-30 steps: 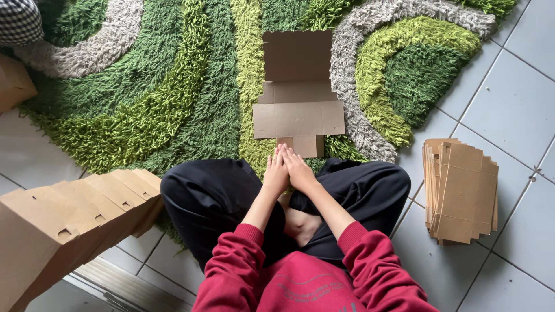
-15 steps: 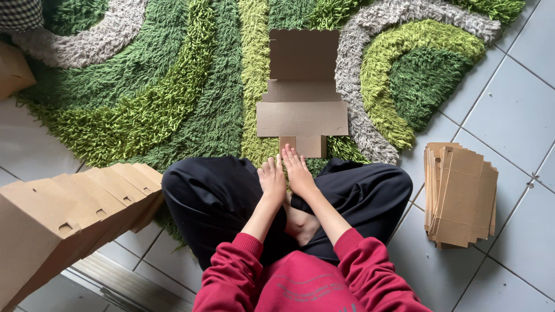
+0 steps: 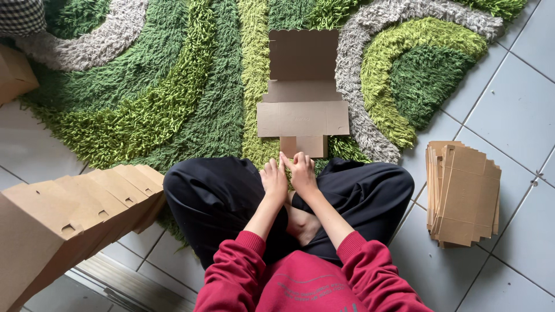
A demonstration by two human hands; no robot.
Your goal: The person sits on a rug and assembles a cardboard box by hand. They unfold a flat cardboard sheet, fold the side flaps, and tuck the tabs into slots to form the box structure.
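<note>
A flat, unfolded brown cardboard box blank (image 3: 303,95) lies on the green shag rug (image 3: 144,98) just beyond my crossed legs in black trousers. My left hand (image 3: 274,180) and my right hand (image 3: 301,171) rest side by side on my legs, fingers pointing toward the blank's near flap. Both hold nothing. The right fingertips are almost at the flap's edge; the left hand lies slightly behind it.
A stack of flat cardboard blanks (image 3: 462,193) lies on the grey tiled floor (image 3: 520,115) at my right. A row of folded cardboard boxes (image 3: 75,214) stands at my left. Another brown box (image 3: 14,72) sits at the far left edge.
My hands were pressed together palm to palm; they have come apart and now lie flat, side by side, a little lower on my legs.
</note>
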